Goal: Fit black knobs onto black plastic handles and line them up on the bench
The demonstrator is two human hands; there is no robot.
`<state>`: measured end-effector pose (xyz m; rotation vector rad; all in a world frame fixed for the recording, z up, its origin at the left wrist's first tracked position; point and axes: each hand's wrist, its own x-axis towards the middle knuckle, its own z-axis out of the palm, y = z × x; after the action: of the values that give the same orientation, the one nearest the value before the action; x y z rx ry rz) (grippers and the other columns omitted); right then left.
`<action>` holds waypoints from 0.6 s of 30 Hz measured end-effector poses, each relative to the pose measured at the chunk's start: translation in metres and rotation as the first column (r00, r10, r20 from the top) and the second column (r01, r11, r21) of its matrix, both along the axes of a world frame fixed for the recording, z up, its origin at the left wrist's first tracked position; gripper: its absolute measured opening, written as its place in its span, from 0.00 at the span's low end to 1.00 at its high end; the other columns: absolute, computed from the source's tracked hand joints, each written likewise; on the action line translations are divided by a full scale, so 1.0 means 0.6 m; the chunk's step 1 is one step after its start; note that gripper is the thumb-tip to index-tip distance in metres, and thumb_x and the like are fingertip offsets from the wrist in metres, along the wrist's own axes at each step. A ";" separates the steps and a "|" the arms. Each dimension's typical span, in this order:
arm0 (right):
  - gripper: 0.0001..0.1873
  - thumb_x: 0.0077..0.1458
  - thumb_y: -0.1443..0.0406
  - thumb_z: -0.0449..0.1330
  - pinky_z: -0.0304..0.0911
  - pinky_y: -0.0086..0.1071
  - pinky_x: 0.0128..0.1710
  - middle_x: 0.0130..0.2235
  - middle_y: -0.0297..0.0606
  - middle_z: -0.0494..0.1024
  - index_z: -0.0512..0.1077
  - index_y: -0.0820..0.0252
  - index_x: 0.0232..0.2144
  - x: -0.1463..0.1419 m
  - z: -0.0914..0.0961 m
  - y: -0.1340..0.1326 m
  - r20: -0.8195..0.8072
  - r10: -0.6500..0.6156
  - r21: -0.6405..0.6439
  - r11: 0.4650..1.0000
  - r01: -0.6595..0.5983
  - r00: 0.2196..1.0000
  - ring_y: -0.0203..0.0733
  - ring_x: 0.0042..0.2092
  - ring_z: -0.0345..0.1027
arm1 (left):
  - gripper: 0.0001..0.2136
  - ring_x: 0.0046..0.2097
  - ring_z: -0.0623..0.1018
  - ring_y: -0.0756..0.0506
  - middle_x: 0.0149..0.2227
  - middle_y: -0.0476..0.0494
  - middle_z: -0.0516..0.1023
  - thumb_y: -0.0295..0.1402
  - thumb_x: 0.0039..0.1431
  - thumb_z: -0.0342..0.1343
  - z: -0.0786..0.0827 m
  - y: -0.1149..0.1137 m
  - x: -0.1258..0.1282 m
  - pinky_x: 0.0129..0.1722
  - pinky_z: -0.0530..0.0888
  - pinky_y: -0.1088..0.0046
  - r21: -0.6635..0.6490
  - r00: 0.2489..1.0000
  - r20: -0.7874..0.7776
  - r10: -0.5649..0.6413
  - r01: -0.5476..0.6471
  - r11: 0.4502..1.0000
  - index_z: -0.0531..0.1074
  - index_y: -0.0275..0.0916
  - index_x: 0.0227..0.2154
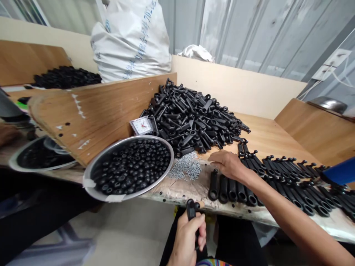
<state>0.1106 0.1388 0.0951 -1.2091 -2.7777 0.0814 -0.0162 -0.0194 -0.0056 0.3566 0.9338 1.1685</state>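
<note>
My left hand [188,232] is closed around a black crank handle [191,210], held upright in front of the table edge. That handle has a rounded upper end and a small knob at its side. My right hand [229,166] is over the table, between a heap of small silver screws [187,166] and rows of black crank handles [232,190]. Its fingers point left and look pressed together; what they hold, if anything, is hidden. To the left, a metal bowl [91,162] contains many round black knobs [133,166] with holes.
A large heap of black crank arms [194,118] lies behind the screws. A small square clock [142,125] leans beside a wooden divider [102,111]. Past it are another bowl [16,168] and part of a person's hand [8,133]. Something blue [341,171] stands at right.
</note>
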 end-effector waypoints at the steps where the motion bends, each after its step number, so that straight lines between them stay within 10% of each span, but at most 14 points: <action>1: 0.11 0.55 0.69 0.50 0.58 0.28 0.39 0.37 0.36 0.76 0.73 0.59 0.33 -0.005 -0.006 0.023 0.079 -0.026 0.018 1.000 0.025 0.997 0.39 0.42 0.67 | 0.12 0.16 0.55 0.56 0.15 0.56 0.59 0.33 0.49 0.51 -0.002 0.001 -0.007 0.14 0.51 0.80 -0.016 1.000 0.023 0.007 -0.007 1.000 0.63 0.35 0.37; 18: 0.13 0.51 0.73 0.51 0.59 0.26 0.35 0.37 0.47 0.76 0.73 0.63 0.36 -0.076 -0.069 0.102 0.450 -0.081 -0.018 0.995 0.100 0.889 0.42 0.40 0.70 | 0.15 0.13 0.54 0.57 0.13 0.56 0.59 0.34 0.46 0.54 -0.027 0.012 -0.030 0.12 0.53 0.81 -0.024 0.980 0.195 -0.028 0.033 0.999 0.64 0.34 0.38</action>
<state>0.0650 0.2002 0.0536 -1.5380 -3.1069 -0.1759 -0.0339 -0.0123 -0.0221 0.2285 0.7700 1.1396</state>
